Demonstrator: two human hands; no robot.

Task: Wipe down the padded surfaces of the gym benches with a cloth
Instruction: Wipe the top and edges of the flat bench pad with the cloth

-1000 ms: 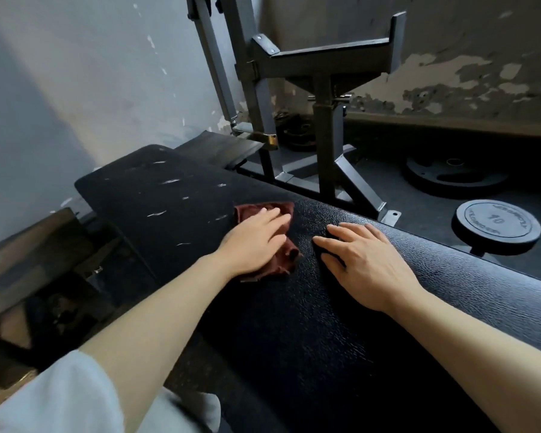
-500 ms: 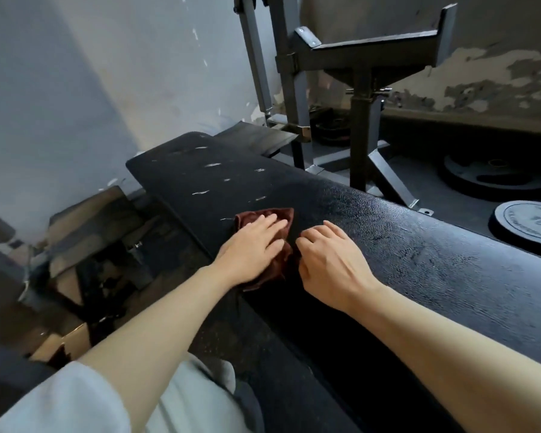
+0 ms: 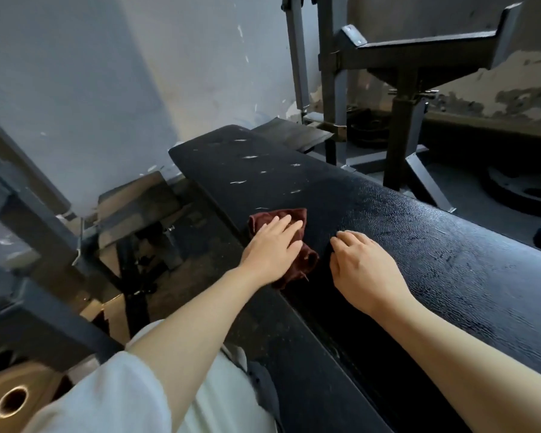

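A long black padded bench [image 3: 434, 232] runs from the far left wall toward the near right. Its far end has several small white tears. A dark red cloth [image 3: 297, 245] lies crumpled on the pad near its left edge. My left hand [image 3: 270, 250] lies flat on the cloth with straight fingers, pressing it onto the pad. My right hand [image 3: 361, 265] rests on the bare pad just right of the cloth, fingers bent at the knuckles, holding nothing.
A grey steel rack [image 3: 403, 98] stands behind the bench. Weight plates [image 3: 525, 189] lie on the dark floor at right. Dark metal frame parts [image 3: 28, 220] and a tan plate with a hole [image 3: 11, 401] sit at left. A pale wall is behind.
My left hand has slid the cloth toward the bench's left edge. My right hand followed leftward along the pad, and the view shifted left.
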